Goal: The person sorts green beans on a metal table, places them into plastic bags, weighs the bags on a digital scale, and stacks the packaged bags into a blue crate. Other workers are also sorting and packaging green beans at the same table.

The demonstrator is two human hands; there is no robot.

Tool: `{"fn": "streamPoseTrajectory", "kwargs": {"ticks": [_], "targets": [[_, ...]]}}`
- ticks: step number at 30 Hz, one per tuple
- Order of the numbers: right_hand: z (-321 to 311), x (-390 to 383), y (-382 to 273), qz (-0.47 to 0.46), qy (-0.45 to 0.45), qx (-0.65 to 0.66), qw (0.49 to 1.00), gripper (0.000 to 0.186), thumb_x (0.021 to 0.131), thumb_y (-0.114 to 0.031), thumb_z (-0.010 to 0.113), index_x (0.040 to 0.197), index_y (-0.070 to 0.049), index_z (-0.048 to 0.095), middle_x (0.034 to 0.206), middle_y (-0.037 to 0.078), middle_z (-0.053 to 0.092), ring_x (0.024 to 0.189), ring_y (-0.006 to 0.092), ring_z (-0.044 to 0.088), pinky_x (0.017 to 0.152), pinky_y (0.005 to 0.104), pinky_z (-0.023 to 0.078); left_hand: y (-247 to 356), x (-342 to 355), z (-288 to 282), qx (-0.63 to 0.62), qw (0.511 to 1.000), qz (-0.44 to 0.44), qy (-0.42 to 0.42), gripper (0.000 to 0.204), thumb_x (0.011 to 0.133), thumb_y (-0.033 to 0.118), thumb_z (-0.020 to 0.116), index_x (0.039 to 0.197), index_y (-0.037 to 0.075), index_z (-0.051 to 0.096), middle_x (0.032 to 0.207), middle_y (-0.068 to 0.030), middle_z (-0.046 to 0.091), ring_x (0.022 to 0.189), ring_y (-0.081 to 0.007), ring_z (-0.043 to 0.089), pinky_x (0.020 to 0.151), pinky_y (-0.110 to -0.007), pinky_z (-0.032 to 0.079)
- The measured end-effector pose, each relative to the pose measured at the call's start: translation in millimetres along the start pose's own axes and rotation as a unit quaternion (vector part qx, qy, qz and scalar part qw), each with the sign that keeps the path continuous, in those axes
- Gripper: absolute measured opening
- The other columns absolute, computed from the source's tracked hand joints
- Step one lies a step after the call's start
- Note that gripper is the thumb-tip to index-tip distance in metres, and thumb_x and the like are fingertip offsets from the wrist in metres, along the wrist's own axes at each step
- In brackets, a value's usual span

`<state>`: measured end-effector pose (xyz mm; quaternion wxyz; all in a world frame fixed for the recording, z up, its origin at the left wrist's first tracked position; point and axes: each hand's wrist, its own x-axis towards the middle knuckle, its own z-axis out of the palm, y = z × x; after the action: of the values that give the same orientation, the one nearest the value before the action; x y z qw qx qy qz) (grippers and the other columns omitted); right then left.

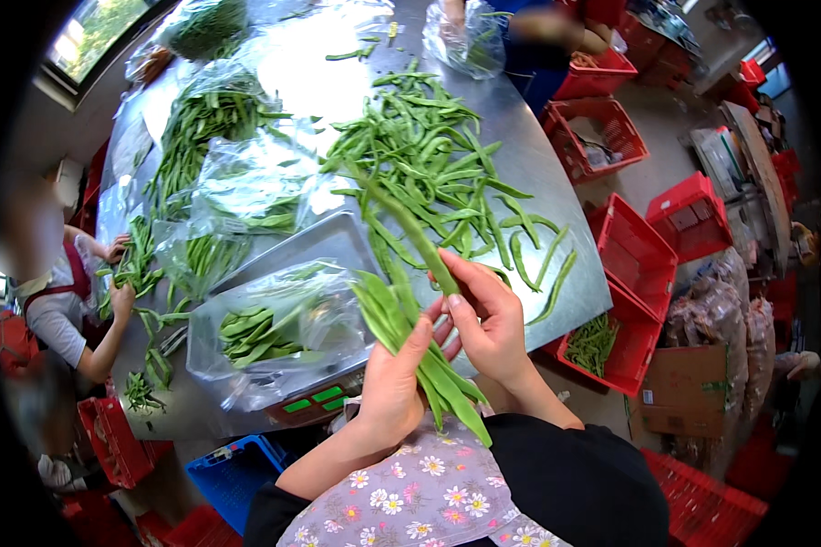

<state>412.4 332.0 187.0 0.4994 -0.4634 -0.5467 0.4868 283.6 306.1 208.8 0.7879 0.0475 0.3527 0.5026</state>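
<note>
My left hand [394,378] is wrapped round a bunch of flat green beans [442,378], whose ends stick out above and below the fist. Between the thumb and fingers of my right hand [485,319] is a single long green bean [400,214], its tip pointing up and away. Both hands are close together over the table's near edge. Just left of them, a clear plastic bag [212,339] with green beans [255,335] inside rests on a metal weighing scale with green displays [315,401]. Beyond my hands spreads a loose pile of green beans [429,137] on the metal table [556,219].
More bagged beans [214,118] lie at the far left. A person in a red apron [80,273] handles beans at the left edge; another person's hand [593,38] is at the far side. Red crates [639,242] stand at right, a blue crate [237,479] below left.
</note>
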Motion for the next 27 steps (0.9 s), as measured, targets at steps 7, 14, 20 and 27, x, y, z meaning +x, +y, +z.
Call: {"fn": "streamPoseTrajectory", "kwargs": {"ticks": [7,14,20,27], "targets": [[-25.0,-34.2,18.5,-0.173,-0.098,-0.147,0.969,0.032,0.076,0.000,0.052,0.106,-0.002,0.061,0.083,0.012,0.061,0.067,0.0209,0.058,0.062,0.0287,0.047,3.8,19.8,-4.5,0.055,0.992,0.114,-0.017,0.018,0.090,0.011,0.056,0.102,0.000,0.048,0.103,-0.0111,0.058,0.101,-0.0256,0.058,0.092,-0.041,0.046],[-107.1,-14.8,132.4,0.109,0.246,-0.245,0.931,0.014,0.085,-0.008,0.057,0.092,0.003,0.061,0.075,0.007,0.064,0.066,0.0117,0.060,0.061,0.0250,0.048,-6.6,-12.1,2.9,-0.030,0.985,-0.146,-0.084,0.016,0.093,0.021,0.049,0.098,0.006,0.047,0.084,-0.0040,0.053,0.091,-0.0208,0.058,0.091,-0.045,0.047],[-117.1,38.7,157.7,0.080,0.171,-0.315,0.930,0.015,0.080,-0.010,0.061,0.088,0.002,0.062,0.080,0.014,0.066,0.073,0.0209,0.065,0.067,0.0297,0.051,-4.5,-21.7,4.1,-0.066,0.979,-0.143,-0.126,0.015,0.095,0.016,0.046,0.095,0.001,0.047,0.091,-0.0075,0.054,0.099,-0.0280,0.059,0.092,-0.044,0.048],[-84.1,135.7,182.0,-0.082,0.088,-0.411,0.904,0.013,0.080,-0.010,0.058,0.088,-0.001,0.063,0.083,0.016,0.064,0.077,0.0296,0.062,0.069,0.0366,0.049,31.6,-17.5,-5.7,0.124,0.907,0.302,-0.265,0.018,0.092,0.014,0.051,0.106,0.005,0.043,0.090,-0.0090,0.054,0.093,-0.0262,0.058,0.093,-0.051,0.041]]}}
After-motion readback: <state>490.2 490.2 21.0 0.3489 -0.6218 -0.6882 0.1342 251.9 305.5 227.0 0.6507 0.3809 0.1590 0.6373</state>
